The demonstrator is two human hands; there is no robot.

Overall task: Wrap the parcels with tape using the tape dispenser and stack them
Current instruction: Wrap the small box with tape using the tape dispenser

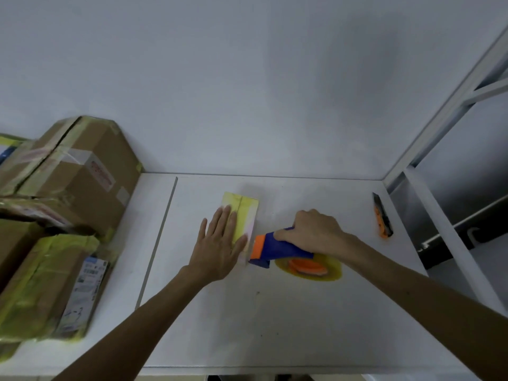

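Parcel (244, 208): small, flat, rectangular, wrapped in glossy yellow tape with a crease line down its top. It lies flat near the middle of the white bench (275, 325), long side pointing away from the person.

Left grip (220, 243): released, palm down, fingers straight and slightly spread, pressing on the near half of the parcel. The thumb rests along its near right edge.

Right grip (313, 232): clenched round the handle of the tape dispenser (277, 247), knuckles up. The dispenser is hard plastic with a blue body and an orange collar, and its blunt nose sits against the parcel's near right corner; contact looks likely, though blur makes it hard to be sure. The yellow tape roll (308, 268) on an orange hub lies flat under the wrist, translucent and round.

Utility knife (382, 220): slim, with a dark blade and an orange-black body, on the bench well to the right, apart from both grips.

Along the left edge stands a pile of cardboard boxes (82, 174), brown corrugated and banded in yellow and clear tape, stacked unevenly. A lower box (46, 287) is heavily yellow-taped and crinkled, with a white printed label on its side.

Behind is a plain matte white wall (247, 78). At the right stands a white metal shelf frame (453, 111) with angular bars.
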